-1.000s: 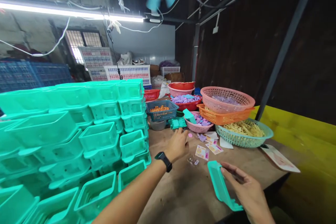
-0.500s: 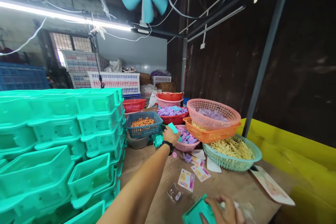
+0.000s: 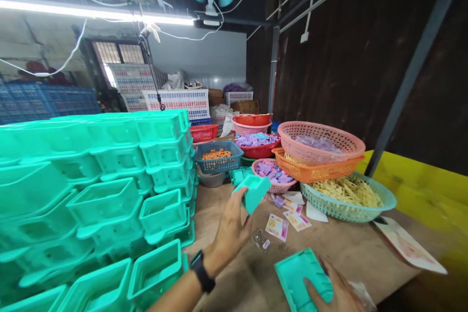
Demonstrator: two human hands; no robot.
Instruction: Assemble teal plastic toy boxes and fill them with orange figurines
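My left hand (image 3: 230, 229), with a dark watch on the wrist, is raised over the table. Its fingers are closed on a small green plastic part (image 3: 253, 192), a shallow piece with raised edges. At the lower right, my right hand (image 3: 334, 285) grips a larger green plastic tray (image 3: 305, 280) by its right side, close to the table. A clear plastic bag (image 3: 361, 292) lies beside that hand; whether the hand touches it is unclear. Printed cards (image 3: 277, 227) and a small clear plastic piece (image 3: 261, 239) lie between my two hands.
Stacked green plastic boxes (image 3: 161, 153) fill the left side. At the back stand a blue basket (image 3: 219, 165) of orange pieces and a pink basket (image 3: 281, 187) of purple pieces. A teal basket (image 3: 340, 212) of yellowish strands is at right, near a flat board (image 3: 409, 243).
My left hand has come back from beside the pink basket toward me, carrying the small green part. My right hand still holds the green tray. The view has shifted.
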